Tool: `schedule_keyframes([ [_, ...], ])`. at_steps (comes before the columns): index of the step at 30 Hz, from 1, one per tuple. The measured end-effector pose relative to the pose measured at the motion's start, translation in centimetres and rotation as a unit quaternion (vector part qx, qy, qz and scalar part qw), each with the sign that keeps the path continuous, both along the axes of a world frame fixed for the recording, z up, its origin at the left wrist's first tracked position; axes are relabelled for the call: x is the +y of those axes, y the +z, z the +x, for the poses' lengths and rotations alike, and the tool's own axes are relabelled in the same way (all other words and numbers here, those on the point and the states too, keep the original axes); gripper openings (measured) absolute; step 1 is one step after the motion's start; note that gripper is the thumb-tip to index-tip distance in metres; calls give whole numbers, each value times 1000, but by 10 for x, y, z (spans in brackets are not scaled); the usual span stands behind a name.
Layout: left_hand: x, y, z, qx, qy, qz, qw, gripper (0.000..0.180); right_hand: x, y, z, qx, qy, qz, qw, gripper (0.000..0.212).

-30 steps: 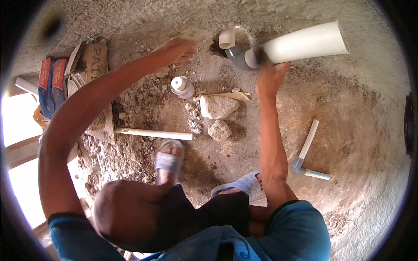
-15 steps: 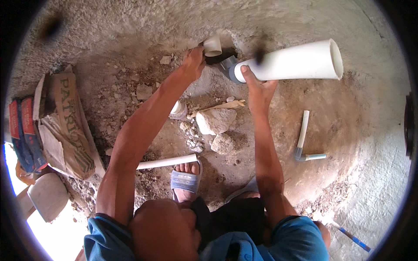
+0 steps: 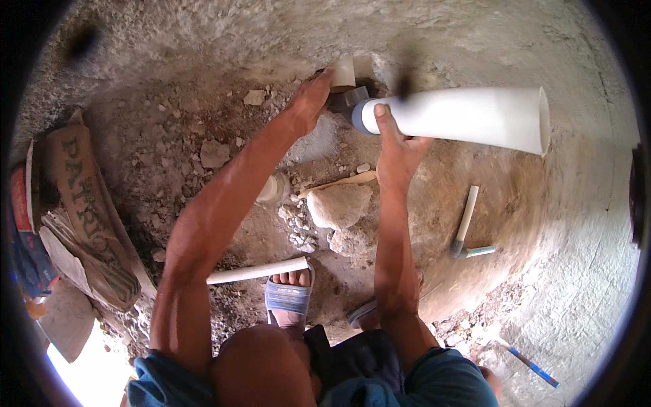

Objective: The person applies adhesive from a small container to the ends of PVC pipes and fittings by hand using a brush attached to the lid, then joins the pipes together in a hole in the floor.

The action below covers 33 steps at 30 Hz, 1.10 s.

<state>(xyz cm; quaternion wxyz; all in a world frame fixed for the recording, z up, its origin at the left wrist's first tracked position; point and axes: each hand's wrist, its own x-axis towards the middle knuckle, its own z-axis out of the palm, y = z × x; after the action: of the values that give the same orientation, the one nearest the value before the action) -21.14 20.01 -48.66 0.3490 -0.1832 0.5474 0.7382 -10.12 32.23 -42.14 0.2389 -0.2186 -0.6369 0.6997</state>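
My right hand (image 3: 399, 150) is wrapped around the near side of a wide white plastic pipe (image 3: 468, 119), thumb on top. A grey elbow fitting (image 3: 359, 117) sits on the pipe's left end, beside a dark hole (image 3: 339, 102) at the foot of the wall. My left hand (image 3: 313, 102) is closed at the left side of a short white pipe stub (image 3: 344, 73) by the hole; its fingertips are partly hidden. The stub's open end and the fitting lie close together; I cannot tell whether they touch.
White rocks (image 3: 339, 205) and a clear jar (image 3: 274, 188) lie between my arms. A thin white pipe (image 3: 258, 270) is beside my sandaled foot (image 3: 288, 298). A thin elbowed pipe (image 3: 466, 220) rests at right, paper sacks (image 3: 91, 210) at left, and a blue-handled tool (image 3: 534, 367) at lower right.
The elbow fitting and the pipe stub have come closer together. The wide pipe's free end has swung slightly nearer to me. My view has shifted a little.
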Motion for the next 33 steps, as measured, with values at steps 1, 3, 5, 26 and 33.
schedule_keyframes([
  [1,-4,-6,-6,15,-26,-6,1000,51,-2,1,-5,0,-9,-3,1000,75],
  [3,-1,-5,-6,18,-56,-26,998,52,-2,4,-8,1,-20,-8,1000,78],
  [5,4,-3,-8,-2,-52,-58,997,52,-1,8,-10,8,-15,-19,1000,80],
  [26,6,-3,-13,-10,-52,7,999,65,3,-4,-3,18,-26,-17,999,63],
  [33,7,2,-12,-8,-59,24,998,65,6,-6,-7,36,-15,-14,999,69],
])
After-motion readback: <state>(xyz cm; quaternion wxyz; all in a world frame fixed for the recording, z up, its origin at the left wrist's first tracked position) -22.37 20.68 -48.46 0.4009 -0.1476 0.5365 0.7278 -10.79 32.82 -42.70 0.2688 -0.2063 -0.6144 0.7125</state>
